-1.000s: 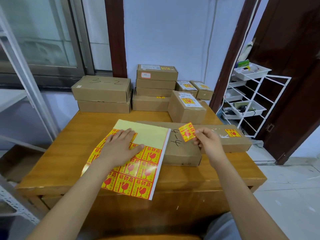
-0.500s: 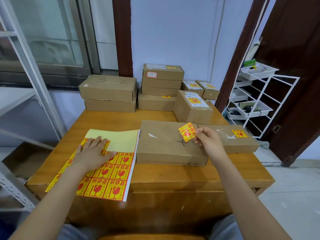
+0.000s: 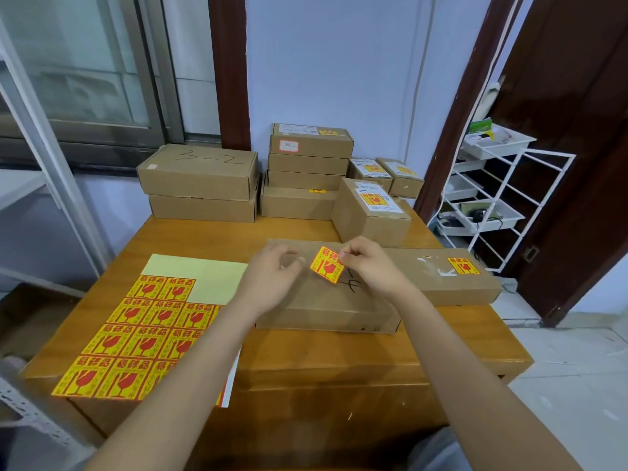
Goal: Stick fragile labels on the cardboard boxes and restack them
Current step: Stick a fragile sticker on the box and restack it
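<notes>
A flat cardboard box (image 3: 323, 307) marked with black pen lies on the wooden table (image 3: 339, 355) in front of me. My right hand (image 3: 372, 266) pinches a yellow and red fragile label (image 3: 327, 265) by its right edge, just above the box top. My left hand (image 3: 272, 277) hovers over the left part of the box, fingers loosely curled near the label, holding nothing. The sheet of fragile labels (image 3: 142, 331) lies on the table to the left.
A long flat box with a label (image 3: 452, 277) lies to the right. Behind stand a labelled small box (image 3: 370, 212), a stack of boxes (image 3: 306, 171) and two large boxes (image 3: 200, 181). A white wire rack (image 3: 489, 198) stands right of the table.
My left hand left the label sheet and moved right over the box, near the label. The right hand kept the label above the box.
</notes>
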Action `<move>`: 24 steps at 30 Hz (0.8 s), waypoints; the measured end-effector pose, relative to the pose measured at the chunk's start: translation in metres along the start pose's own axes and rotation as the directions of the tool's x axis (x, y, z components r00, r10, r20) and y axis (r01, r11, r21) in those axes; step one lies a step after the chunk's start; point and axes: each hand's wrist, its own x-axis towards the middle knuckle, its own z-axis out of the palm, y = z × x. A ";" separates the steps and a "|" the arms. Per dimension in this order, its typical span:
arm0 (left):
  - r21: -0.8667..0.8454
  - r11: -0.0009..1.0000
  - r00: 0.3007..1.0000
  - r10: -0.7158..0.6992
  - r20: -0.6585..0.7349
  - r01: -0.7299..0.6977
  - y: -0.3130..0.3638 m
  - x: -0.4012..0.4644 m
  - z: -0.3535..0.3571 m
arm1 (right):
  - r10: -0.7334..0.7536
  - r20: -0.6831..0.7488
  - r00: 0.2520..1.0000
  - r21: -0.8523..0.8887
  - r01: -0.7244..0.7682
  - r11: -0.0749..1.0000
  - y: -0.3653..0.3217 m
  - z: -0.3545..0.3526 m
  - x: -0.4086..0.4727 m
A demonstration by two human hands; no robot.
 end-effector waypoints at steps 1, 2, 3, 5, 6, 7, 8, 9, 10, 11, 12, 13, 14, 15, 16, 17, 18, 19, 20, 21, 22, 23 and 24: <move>-0.038 0.999 1.000 0.012 0.017 -0.011 0.003 0.005 0.006 | -0.007 0.028 1.000 -0.021 0.007 1.000 0.001 0.001 0.007; -0.069 0.998 0.999 0.016 0.028 -0.014 0.005 0.009 0.012 | -0.015 0.055 0.998 -0.033 0.017 0.999 0.001 0.003 0.014; -0.080 0.997 1.000 0.007 0.026 -0.005 0.006 0.013 0.016 | -0.017 0.076 0.997 -0.042 0.020 0.999 0.002 0.004 0.019; -0.028 0.999 0.999 -0.023 -0.041 0.022 0.002 0.019 0.021 | -0.018 0.112 0.994 -0.053 0.024 0.998 0.005 0.009 0.028; -0.001 1.000 0.995 -0.030 -0.095 0.030 -0.001 0.021 0.023 | -0.021 0.123 0.992 -0.065 0.029 0.997 0.006 0.012 0.031; 0.004 0.999 0.989 -0.038 -0.141 0.039 -0.004 0.022 0.024 | -0.027 0.130 0.991 -0.087 0.038 0.995 0.008 0.015 0.035; -0.013 0.999 0.984 -0.052 -0.168 0.050 -0.007 0.023 0.024 | -0.031 0.134 0.990 -0.124 0.048 0.991 0.010 0.018 0.037; -0.047 0.997 0.982 -0.075 -0.173 0.068 -0.009 0.025 0.023 | -0.038 0.132 0.991 -0.167 0.060 0.984 0.012 0.021 0.039; -0.088 0.992 0.980 -0.102 -0.169 0.088 -0.010 0.026 0.022 | -0.049 0.121 0.991 -0.199 0.072 0.977 0.015 0.023 0.042; -0.129 0.986 0.978 -0.125 -0.164 0.104 -0.012 0.027 0.021 | -0.058 0.107 0.993 -0.215 0.080 0.973 0.018 0.026 0.044; -0.161 0.981 0.977 -0.137 -0.166 0.111 -0.014 0.027 0.020 | -0.067 0.091 0.994 -0.212 0.085 0.974 0.021 0.027 0.045; -0.185 0.977 0.975 -0.140 -0.172 0.107 -0.016 0.027 0.020 | -0.077 0.075 0.994 -0.191 0.090 0.977 0.023 0.028 0.045; -0.199 0.975 0.975 -0.135 -0.178 0.098 -0.017 0.027 0.020 | -0.089 0.060 0.994 -0.167 0.098 0.981 0.026 0.029 0.046; -0.206 0.974 0.975 -0.128 -0.181 0.089 -0.019 0.027 0.020 | -0.104 0.047 0.993 -0.153 0.110 0.982 0.028 0.030 0.047; -0.206 0.975 0.977 -0.118 -0.179 0.080 -0.020 0.026 0.020 | -0.120 0.040 0.992 -0.153 0.124 0.980 0.029 0.030 0.046; -0.206 0.976 0.978 -0.109 -0.177 0.071 -0.021 0.026 0.021 | -0.136 0.038 0.990 -0.168 0.140 0.976 0.029 0.031 0.045; -0.205 0.977 0.979 -0.101 -0.175 0.064 -0.022 0.026 0.021 | -0.149 0.036 0.988 -0.194 0.154 0.969 0.029 0.032 0.045; -0.200 0.978 0.981 -0.095 -0.172 0.060 -0.022 0.027 0.022 | -0.159 0.034 0.987 -0.219 0.163 0.962 0.030 0.032 0.045; -0.188 0.981 0.982 -0.088 -0.168 0.056 -0.022 0.027 0.023 | -0.166 0.031 0.986 -0.238 0.168 0.957 0.030 0.033 0.045; -0.172 0.984 0.983 -0.082 -0.165 0.053 -0.023 0.028 0.024 | -0.173 0.029 0.985 -0.252 0.174 0.952 0.030 0.034 0.045; -0.158 0.986 0.984 -0.078 -0.160 0.052 -0.023 0.028 0.025 | -0.180 0.028 0.983 -0.266 0.181 0.947 0.030 0.034 0.045; -0.148 0.987 0.984 -0.079 -0.157 0.055 -0.023 0.028 0.026 | -0.189 0.022 0.982 -0.281 0.187 0.941 0.030 0.035 0.045; -0.144 0.988 0.984 -0.081 -0.156 0.058 -0.023 0.028 0.027 | -0.194 0.016 0.981 -0.297 0.190 0.936 0.030 0.036 0.045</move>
